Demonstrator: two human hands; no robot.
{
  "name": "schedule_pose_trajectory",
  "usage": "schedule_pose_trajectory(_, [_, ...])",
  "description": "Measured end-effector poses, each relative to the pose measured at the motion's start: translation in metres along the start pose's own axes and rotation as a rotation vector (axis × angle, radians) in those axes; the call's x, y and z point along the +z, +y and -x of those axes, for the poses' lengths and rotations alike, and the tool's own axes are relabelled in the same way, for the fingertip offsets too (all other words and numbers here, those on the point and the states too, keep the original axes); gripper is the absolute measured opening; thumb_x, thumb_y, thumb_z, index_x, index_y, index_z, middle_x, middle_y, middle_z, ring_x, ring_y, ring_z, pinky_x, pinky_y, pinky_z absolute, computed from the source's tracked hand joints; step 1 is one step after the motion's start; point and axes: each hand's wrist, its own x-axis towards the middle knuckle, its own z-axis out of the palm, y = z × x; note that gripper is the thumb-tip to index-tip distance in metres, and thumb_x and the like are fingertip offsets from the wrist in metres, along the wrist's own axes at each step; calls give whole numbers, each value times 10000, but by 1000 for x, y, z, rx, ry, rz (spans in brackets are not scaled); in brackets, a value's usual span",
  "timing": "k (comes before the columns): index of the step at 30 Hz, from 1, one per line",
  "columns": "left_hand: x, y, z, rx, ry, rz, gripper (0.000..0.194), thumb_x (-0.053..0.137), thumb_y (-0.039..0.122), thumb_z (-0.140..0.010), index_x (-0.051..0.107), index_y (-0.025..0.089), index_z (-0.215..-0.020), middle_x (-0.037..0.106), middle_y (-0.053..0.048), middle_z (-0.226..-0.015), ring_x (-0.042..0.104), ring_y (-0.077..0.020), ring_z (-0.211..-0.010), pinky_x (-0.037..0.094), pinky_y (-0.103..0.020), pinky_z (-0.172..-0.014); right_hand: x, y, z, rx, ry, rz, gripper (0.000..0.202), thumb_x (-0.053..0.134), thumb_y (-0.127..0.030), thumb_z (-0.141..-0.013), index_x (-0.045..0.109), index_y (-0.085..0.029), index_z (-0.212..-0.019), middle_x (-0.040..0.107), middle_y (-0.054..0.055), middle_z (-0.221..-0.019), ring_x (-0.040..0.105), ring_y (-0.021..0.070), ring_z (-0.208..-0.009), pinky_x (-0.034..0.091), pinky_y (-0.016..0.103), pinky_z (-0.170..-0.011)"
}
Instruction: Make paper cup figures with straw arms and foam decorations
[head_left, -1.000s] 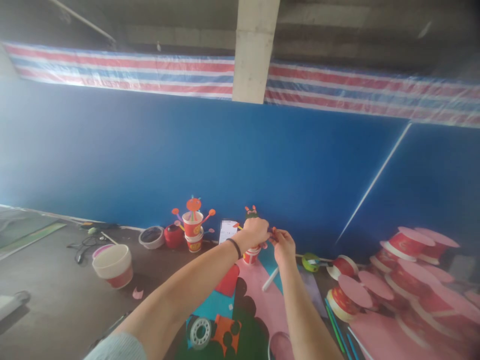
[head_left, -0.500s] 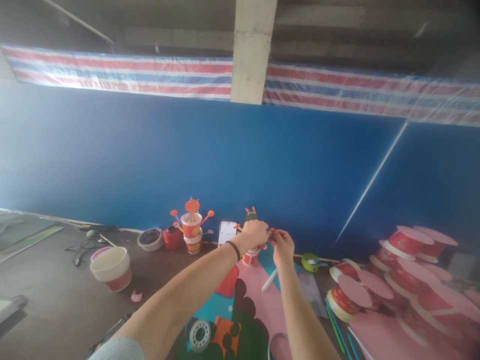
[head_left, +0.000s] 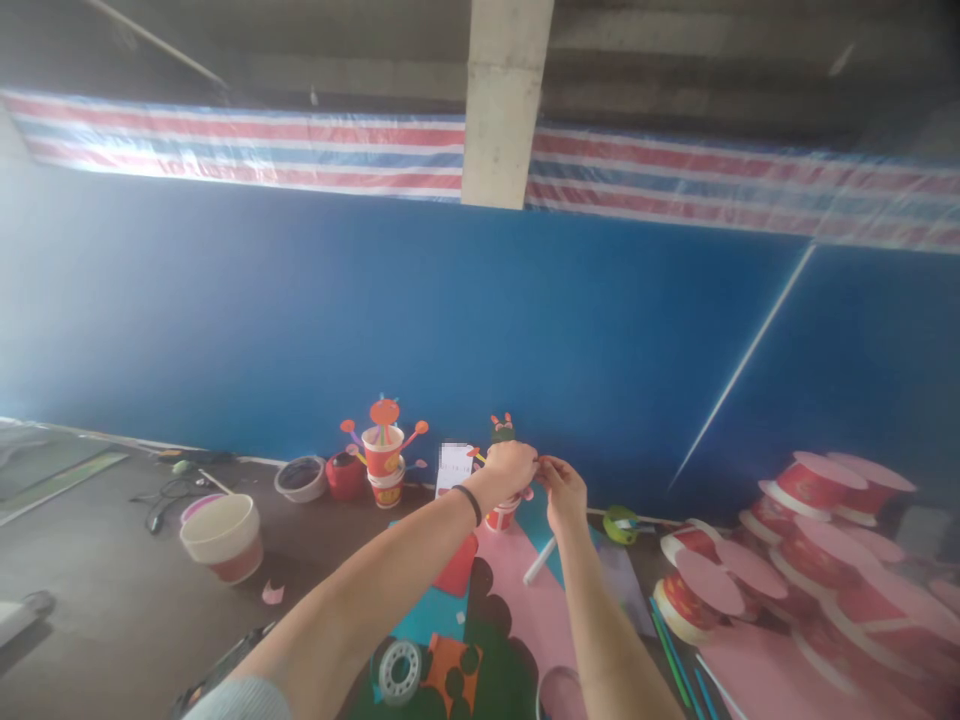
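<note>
My left hand (head_left: 512, 467) is closed in front of a paper-cup figure (head_left: 501, 517), covering most of its body. The figure's dark green head with orange ears (head_left: 502, 430) shows above that hand. My right hand (head_left: 565, 492) pinches at the figure's right side, its fingertips meeting the left ones around a small orange-red piece (head_left: 541, 461), largely hidden. An orange-tipped arm (head_left: 474, 453) sticks out on the figure's left. Left of it stands a finished-looking cup figure (head_left: 383, 450) of two stacked red cups with an orange head and disc-ended arms.
Pink and green sheets (head_left: 517, 600) lie under my arms, with a white tape roll (head_left: 400, 672) and orange cut paper (head_left: 454, 672). A white stick (head_left: 540, 562) lies beside my right wrist. Red cups with pink discs (head_left: 817, 530) crowd the right. A large cup (head_left: 223, 535) stands left.
Both hands stay at the cup figure with almost the same pose. The right fingertips shift slightly, and less of the small orange-red piece shows between them.
</note>
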Motion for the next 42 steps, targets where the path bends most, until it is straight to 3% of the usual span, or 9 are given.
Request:
schedule_pose_trajectory(9, [9,-3,12,147,248,-11,223,542,275,-835,561,152,-1020,611,-123,-993,559,-264,-988,483,-374,-798,-3,-3,3,-30,44,-32,176,564,-279,-881,591,-127,-964,628,9,-855,606,108,-679,519,275,-624])
schedule_pose_trajectory(16, [24,-7,52,347,472,71,311,449,252,-872,475,195,-1177,529,-103,-1172,459,-236,-1120,367,-401,-973,-7,-13,16,-35,45,-66,346,747,-346,-643,659,-175,-931,701,22,-854,640,183,-778,500,278,-660])
schedule_pose_trajectory(18, [38,-14,64,429,678,281,239,455,235,-860,507,174,-1086,566,-96,-1068,496,-223,-1057,365,-403,-971,-12,-15,20,-21,57,-63,348,737,-354,-636,667,-180,-929,704,35,-884,640,187,-784,502,281,-658])
schedule_pose_trajectory(20, [51,-24,74,334,846,522,183,492,232,-838,501,178,-1013,562,-82,-1016,520,-198,-994,410,-364,-914,-17,-16,21,1,76,-57,333,737,-349,-620,674,-180,-900,705,40,-883,638,179,-749,502,276,-629])
schedule_pose_trajectory(22, [58,-35,78,82,945,724,194,534,226,-805,483,181,-987,549,-70,-985,530,-182,-934,443,-331,-840,-22,-17,22,24,87,-50,332,746,-344,-601,678,-186,-884,707,37,-859,635,173,-713,497,266,-590])
schedule_pose_trajectory(24, [59,-45,76,-154,948,869,284,587,227,-762,470,179,-1016,542,-63,-996,532,-170,-911,453,-308,-805,-23,-19,21,45,76,-43,354,757,-345,-588,681,-191,-898,710,37,-863,636,175,-701,494,262,-565])
schedule_pose_trajectory(26, [57,-52,70,-233,889,951,367,630,240,-732,476,177,-1059,552,-61,-1033,541,-160,-922,462,-278,-778,-21,-19,20,62,50,-36,377,771,-352,-583,685,-187,-910,712,44,-892,642,182,-708,495,262,-556])
schedule_pose_trajectory(34, [45,-64,51,-277,748,1033,289,615,284,-771,623,141,-1022,658,-70,-916,617,-130,-745,492,-223,-625,-3,-14,13,100,47,40,212,585,-305,-865,602,-132,-986,644,21,-886,623,122,-717,521,276,-625])
schedule_pose_trajectory(42, [33,-68,47,-268,695,1090,306,560,396,-792,701,124,-800,690,-45,-688,563,-106,-521,429,-210,-509,1,-17,4,121,83,130,239,556,-301,-885,574,-140,-1061,609,47,-1021,614,156,-832,528,330,-706])
